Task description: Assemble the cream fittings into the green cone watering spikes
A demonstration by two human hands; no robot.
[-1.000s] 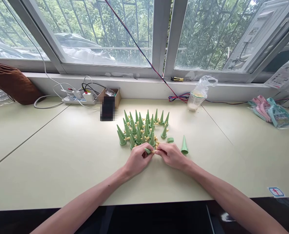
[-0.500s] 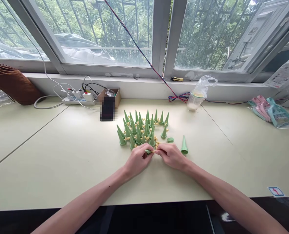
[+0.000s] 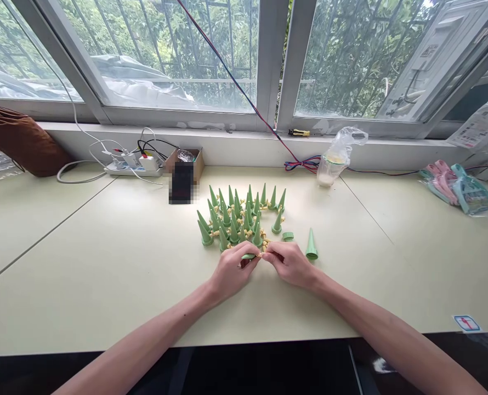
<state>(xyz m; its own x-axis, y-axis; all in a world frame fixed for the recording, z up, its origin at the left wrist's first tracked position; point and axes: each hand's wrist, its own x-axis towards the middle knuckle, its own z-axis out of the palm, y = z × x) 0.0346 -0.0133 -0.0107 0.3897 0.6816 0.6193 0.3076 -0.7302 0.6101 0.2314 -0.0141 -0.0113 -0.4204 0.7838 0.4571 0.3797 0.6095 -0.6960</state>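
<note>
My left hand (image 3: 234,270) is closed around a small green plastic piece (image 3: 249,256), partly covered by the fingers. My right hand (image 3: 288,262) pinches the end of a small yellow fitting (image 3: 259,254) that meets the green piece; the fingertips hide most of it. Just beyond both hands stands a cluster of pointed green plastic spikes (image 3: 234,236), several with yellow valve-like fittings at their bases. To the right of the cluster lies a ridged green ring cap (image 3: 287,236). A single green spike (image 3: 311,245) without a fitting stands upright beyond my right wrist.
Along the back of the pale table (image 3: 124,285) are a power strip (image 3: 135,167), a cardboard box (image 3: 198,164) with a blurred dark object before it, and a bagged cup (image 3: 330,167). Pink and teal packaged items (image 3: 460,189) lie at right. A brown bag (image 3: 26,142) rests at left.
The green piece in my left hand has turned and now lies flatter between the fingers. Both hands stay in almost the same place; the spikes on the table have not moved.
</note>
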